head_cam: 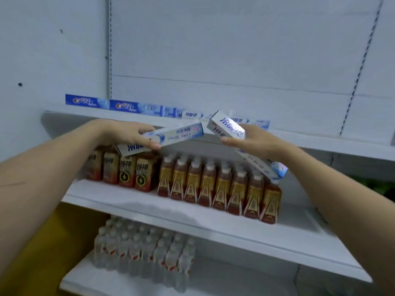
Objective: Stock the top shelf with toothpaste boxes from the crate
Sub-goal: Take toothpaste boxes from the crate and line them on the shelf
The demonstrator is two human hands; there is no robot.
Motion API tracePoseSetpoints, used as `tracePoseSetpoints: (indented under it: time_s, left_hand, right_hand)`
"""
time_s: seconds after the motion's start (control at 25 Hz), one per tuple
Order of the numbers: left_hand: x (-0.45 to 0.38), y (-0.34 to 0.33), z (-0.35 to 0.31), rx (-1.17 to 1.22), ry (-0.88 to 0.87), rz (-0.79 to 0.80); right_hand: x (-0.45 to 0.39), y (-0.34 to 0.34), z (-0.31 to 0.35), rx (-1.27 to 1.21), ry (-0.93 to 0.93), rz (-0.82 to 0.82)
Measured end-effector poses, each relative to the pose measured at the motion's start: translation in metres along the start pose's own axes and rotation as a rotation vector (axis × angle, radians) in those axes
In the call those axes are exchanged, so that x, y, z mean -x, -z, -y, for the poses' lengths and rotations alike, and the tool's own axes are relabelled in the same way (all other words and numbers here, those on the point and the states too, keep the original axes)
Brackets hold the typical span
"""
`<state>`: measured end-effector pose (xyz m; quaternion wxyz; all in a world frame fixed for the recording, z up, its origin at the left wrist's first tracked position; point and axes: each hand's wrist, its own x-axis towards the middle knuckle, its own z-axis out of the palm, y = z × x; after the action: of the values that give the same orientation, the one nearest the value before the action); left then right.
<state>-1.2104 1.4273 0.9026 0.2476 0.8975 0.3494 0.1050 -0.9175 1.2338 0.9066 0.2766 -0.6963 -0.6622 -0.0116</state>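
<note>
White-and-blue toothpaste box sits pinched in the left hand at frame centre; the right hand grips a second toothpaste box, tilted. Both hover just before the top shelf, where a row of toothpaste boxes lies. Brown drink bottles stand below.

Both bare arms reach forward and up. The left hand is palm down, with its fingers and thumb curled round a toothpaste box. The right hand grips a second toothpaste box, with its thumb pointing toward the left hand.
</note>
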Motion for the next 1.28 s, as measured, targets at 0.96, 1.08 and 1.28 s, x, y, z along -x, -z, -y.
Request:
tracePoseSetpoints:
  time_s: [0.96, 1.08, 1.28]
  left_hand:
    - [-0.251, 0.026, -0.122, -0.416, 0.124, -0.335]
    - [-0.283, 0.03, -0.127, -0.491, 0.174, -0.278]
    - [-0.324, 0.043, -0.135, -0.696, 0.323, -0.166]
  right_hand:
    - [-0.183, 0.106, -0.149, 0.491, -0.126, 0.088]
    - [-0.222, 0.102, -0.169, 0.588, -0.127, 0.197]
    - [-0.274, 0.098, -0.184, 0.73, -0.1, 0.318]
